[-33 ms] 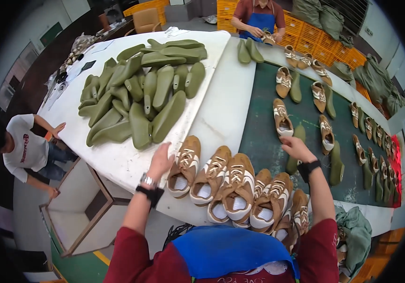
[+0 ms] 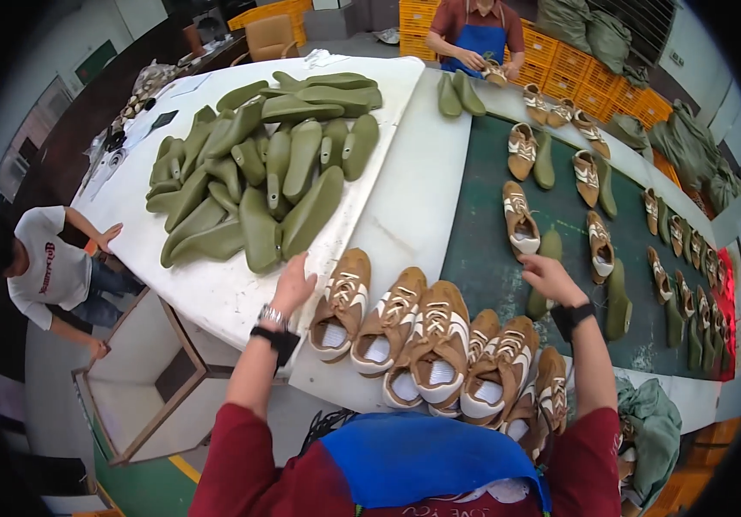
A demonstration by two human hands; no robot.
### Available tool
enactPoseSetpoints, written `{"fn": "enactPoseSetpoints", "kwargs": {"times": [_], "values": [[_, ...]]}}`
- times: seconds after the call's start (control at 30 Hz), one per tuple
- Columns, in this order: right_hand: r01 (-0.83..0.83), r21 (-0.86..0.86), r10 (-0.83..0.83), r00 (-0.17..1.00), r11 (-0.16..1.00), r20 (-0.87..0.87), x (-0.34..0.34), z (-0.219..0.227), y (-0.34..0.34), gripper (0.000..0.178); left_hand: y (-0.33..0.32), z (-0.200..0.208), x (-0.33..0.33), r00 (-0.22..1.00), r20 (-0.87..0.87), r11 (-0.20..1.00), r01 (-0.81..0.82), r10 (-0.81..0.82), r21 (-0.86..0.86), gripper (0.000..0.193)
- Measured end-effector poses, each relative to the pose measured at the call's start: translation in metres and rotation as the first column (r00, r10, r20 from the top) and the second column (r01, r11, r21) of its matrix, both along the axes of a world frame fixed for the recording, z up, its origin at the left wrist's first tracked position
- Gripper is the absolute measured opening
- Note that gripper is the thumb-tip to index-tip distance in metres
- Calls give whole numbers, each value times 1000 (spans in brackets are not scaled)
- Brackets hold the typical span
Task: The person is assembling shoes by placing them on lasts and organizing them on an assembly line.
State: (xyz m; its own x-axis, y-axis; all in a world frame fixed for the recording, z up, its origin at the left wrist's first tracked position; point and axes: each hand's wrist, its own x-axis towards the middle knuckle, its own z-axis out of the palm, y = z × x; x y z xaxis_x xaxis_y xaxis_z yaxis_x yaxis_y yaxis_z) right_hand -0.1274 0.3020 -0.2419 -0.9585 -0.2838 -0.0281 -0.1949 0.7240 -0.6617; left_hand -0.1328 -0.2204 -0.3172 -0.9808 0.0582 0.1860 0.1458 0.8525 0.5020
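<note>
My left hand (image 2: 293,286) is over the white table edge, its fingers apart and nothing visible in it. Just beyond its fingertips lies a heap of green shoe lasts (image 2: 303,159). Close to its right stands a brown and white sneaker (image 2: 340,302), first in a row of laced sneakers (image 2: 439,332) along the near edge, before my blue apron. My right hand (image 2: 553,280) hovers over the green conveyor belt with thumb and fingers apart. It is just below the heel of a single sneaker (image 2: 519,215) and partly covers a green last (image 2: 546,258).
Farther along the belt (image 2: 482,233) stand more sneakers paired with lasts. A co-worker in a blue apron (image 2: 478,43) handles a sneaker at the far end. At left another person (image 2: 51,267) grips a wood-framed bin (image 2: 142,379). Orange crates (image 2: 573,73) line the back.
My right hand has drawn slightly back toward me, away from the single sneaker's heel. My left hand has shifted a little toward the heap of lasts.
</note>
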Motion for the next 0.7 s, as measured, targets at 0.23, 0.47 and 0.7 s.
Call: {"fn": "enactPoseSetpoints", "kwargs": {"times": [0.23,0.47,0.7], "values": [[312,-11,-311,942,950,-127,139,45,20,30,-21,-39,-92,977,-16,911,-205,214,-357,50],[562,1,-561,826,827,59,204,46,-1,24,8,-31,-88,993,91,934,-39,76,-355,65],[559,-67,-556,829,827,60,190,39,-7,23,-29,-62,-106,924,375,985,11,-75,170,100]]}}
